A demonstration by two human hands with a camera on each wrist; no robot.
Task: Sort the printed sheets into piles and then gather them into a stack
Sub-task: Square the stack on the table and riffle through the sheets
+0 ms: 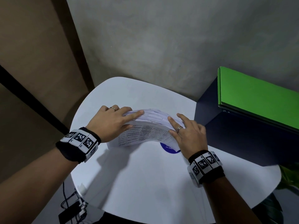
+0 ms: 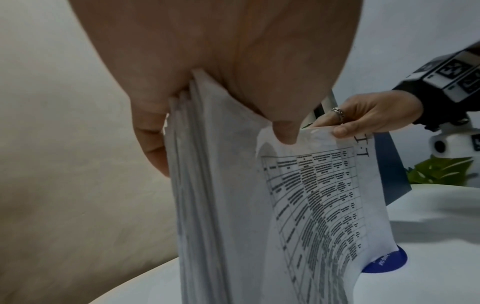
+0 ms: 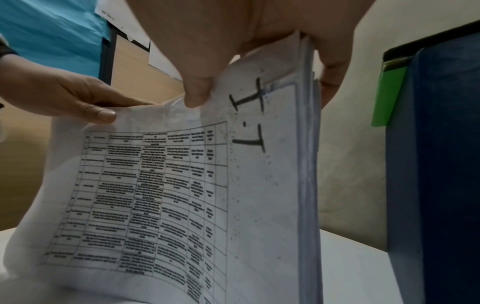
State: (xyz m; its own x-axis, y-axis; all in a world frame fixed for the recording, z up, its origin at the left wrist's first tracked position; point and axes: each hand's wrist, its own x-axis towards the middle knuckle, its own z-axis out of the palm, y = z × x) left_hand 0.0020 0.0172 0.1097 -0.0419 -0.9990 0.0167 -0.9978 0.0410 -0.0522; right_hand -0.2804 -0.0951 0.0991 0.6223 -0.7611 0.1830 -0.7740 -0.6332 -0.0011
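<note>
A thick stack of printed sheets (image 1: pixel 150 117) stands on its lower edge on the white table (image 1: pixel 145 175), bowed along the top. Its front sheet (image 1: pixel 145 135), printed with a table of text, bulges out toward me. My left hand (image 1: pixel 131 119) grips the stack's top left end, thumb in front and fingers behind. The right hand (image 1: pixel 174 125) grips the top right end the same way. In the left wrist view the stack (image 2: pixel 207 195) is seen edge on, with the right hand (image 2: pixel 363 117) pinching the front sheet (image 2: pixel 324 195). The right wrist view shows the front sheet (image 3: pixel 155 195), marked "I.T" by hand.
A dark blue box (image 1: pixel 242 135) with a green folder (image 1: pixel 258 97) on top stands close on the right. A blue round sticker (image 1: pixel 169 149) lies on the table under the stack. A wall rises behind. Cables and a black device (image 1: pixel 72 209) lie below left; leaves (image 1: pixel 289 175) at right.
</note>
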